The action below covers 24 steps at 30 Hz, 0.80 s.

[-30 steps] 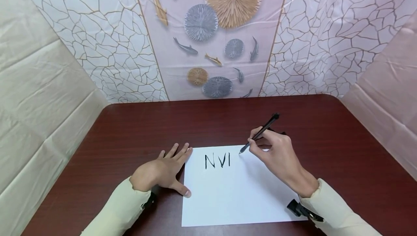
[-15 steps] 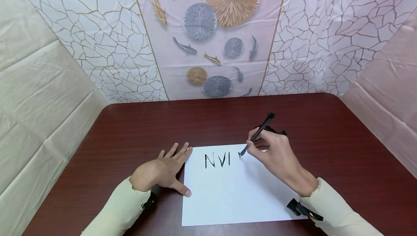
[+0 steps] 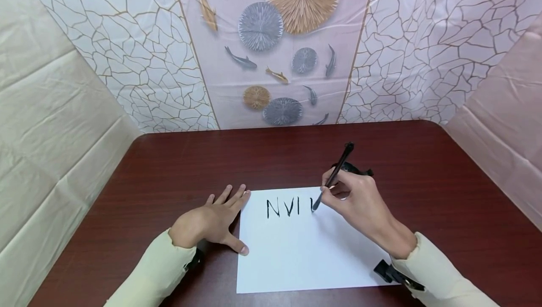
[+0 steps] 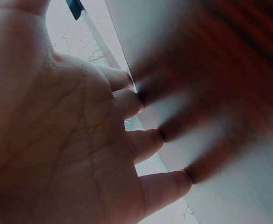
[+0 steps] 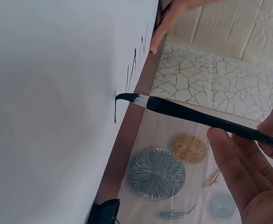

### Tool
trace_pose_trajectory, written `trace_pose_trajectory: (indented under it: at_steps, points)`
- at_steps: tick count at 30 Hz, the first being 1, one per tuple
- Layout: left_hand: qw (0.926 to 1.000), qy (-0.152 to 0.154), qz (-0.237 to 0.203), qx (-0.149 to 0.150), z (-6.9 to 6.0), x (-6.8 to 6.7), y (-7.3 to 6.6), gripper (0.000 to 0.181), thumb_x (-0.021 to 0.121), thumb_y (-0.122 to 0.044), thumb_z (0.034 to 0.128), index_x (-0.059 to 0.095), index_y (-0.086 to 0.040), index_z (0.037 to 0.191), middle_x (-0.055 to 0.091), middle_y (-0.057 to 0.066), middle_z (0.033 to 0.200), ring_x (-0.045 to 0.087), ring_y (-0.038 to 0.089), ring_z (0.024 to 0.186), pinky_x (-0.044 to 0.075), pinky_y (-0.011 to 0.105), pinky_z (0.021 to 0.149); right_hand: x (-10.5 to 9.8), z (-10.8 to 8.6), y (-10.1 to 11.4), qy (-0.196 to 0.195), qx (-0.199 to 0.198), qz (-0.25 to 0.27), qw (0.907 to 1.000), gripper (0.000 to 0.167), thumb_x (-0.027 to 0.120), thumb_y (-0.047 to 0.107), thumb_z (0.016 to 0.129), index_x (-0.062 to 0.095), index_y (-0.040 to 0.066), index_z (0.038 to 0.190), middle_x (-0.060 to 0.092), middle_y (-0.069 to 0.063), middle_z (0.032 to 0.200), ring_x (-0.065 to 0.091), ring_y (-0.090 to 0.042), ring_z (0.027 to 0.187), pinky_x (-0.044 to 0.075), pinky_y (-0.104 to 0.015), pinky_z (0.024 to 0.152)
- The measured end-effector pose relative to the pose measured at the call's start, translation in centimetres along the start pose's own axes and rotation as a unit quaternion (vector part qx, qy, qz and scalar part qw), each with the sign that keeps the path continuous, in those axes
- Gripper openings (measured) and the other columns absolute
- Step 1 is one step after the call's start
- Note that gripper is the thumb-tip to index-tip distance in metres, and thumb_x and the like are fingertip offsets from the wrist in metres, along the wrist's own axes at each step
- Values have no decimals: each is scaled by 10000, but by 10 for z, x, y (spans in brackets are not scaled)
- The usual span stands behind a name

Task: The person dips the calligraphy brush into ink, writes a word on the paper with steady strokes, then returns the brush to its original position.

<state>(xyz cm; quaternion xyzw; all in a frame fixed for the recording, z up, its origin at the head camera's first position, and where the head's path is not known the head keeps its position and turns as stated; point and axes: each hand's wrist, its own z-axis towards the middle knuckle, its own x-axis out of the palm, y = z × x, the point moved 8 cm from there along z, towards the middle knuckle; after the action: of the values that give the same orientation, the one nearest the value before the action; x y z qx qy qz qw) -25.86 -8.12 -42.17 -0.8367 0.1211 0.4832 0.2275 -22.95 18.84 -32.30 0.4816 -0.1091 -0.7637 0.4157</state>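
Note:
My right hand point(image 3: 360, 203) pinches the dark handle of an ink brush point(image 3: 340, 168) between thumb and fingers. In the right wrist view the brush's black, wet-looking bristles point(image 5: 126, 97), white near the handle, touch the white sheet of paper point(image 5: 48, 112) and bend at the tip. Black marks reading "NVI" point(image 3: 282, 207) run along the sheet's upper part, with a short vertical stroke point(image 3: 311, 202) at the brush tip. My left hand point(image 3: 211, 222) lies with fingers spread at the sheet's left edge, thumb on the paper. The left wrist view shows its palm and straight fingers point(image 4: 167, 189).
A dark object point(image 3: 355, 169) stands behind my right hand, mostly hidden. The sheet lies on a reddish-brown table point(image 3: 190, 161). Patterned cloth point(image 3: 152, 48) hangs behind the table, with plain pale cloth point(image 3: 51, 156) at the sides. Each wrist wears a black device.
The brush tip has moved a little downward on the paper, leaving a short vertical black stroke right of "NVI". The brush stands slightly steeper. My left hand stays in place.

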Motion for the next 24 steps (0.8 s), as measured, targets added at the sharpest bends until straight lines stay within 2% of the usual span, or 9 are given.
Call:
trace_pose_trajectory:
  at_steps: [9, 17, 24]
  points:
    - [10000, 25, 15, -58, 0, 0, 0, 1401, 887, -667, 726, 54, -128, 1715, -24, 85, 1784, -35, 378, 1633, 101, 686, 1252, 0, 0, 4, 2, -58, 80, 10000, 221, 722, -102, 844, 693, 81, 965, 741, -14, 881, 755, -115, 770, 620, -245, 701]
    - [9999, 53, 5, -88, -1, 0, -1, 1400, 885, -666, 730, 45, -133, 1715, -34, 80, 1784, -42, 373, 1633, 94, 680, 1256, -8, 1, 5, -348, -176, -96, 9992, 228, 716, -119, 856, 705, 65, 991, 759, -12, 902, 756, -127, 795, 621, -246, 714]
    - [10000, 41, 1, -74, -1, 0, -1, 1403, 885, -668, 727, 48, -128, 1715, -32, 86, 1783, -39, 376, 1632, 97, 684, 1253, -9, 1, 2, -454, -203, -114, 9987, 232, 729, -123, 863, 710, 51, 1016, 769, -40, 942, 770, -163, 821, 609, -212, 731]
